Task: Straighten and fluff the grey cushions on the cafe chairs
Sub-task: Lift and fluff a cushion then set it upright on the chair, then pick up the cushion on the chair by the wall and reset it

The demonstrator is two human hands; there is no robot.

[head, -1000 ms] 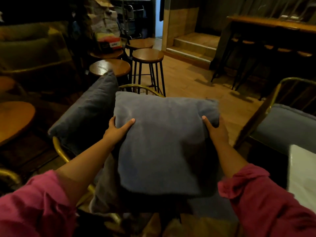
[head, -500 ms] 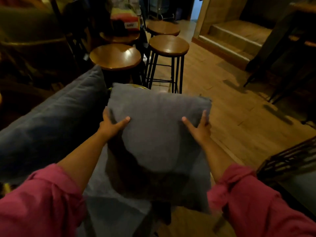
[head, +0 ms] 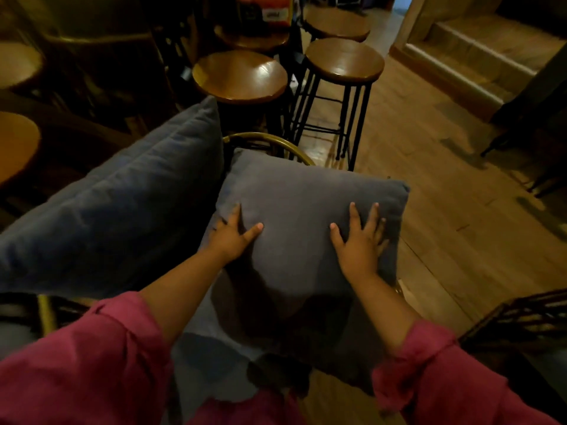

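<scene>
A square grey cushion [head: 302, 207] leans against the curved brass chair frame [head: 270, 142], standing on the chair's grey seat pad [head: 211, 348]. My left hand [head: 231, 234] grips the cushion's left edge, thumb on the front face and fingers partly hidden behind the edge. My right hand [head: 359, 240] lies flat on the cushion's right half with fingers spread. A second, larger grey cushion [head: 116, 204] rests tilted along the chair's left side, touching the first at its left corner.
Round wooden bar stools [head: 345, 59] [head: 241, 76] stand just behind the chair. A wooden step [head: 469, 53] rises at the back right. Another chair's dark woven frame [head: 518, 317] is at the right. A round table edge [head: 15, 142] shows at the left.
The cushion has dropped lower onto the chair and leans back. My right hand has flattened onto its front face. The view has tilted down and moved closer.
</scene>
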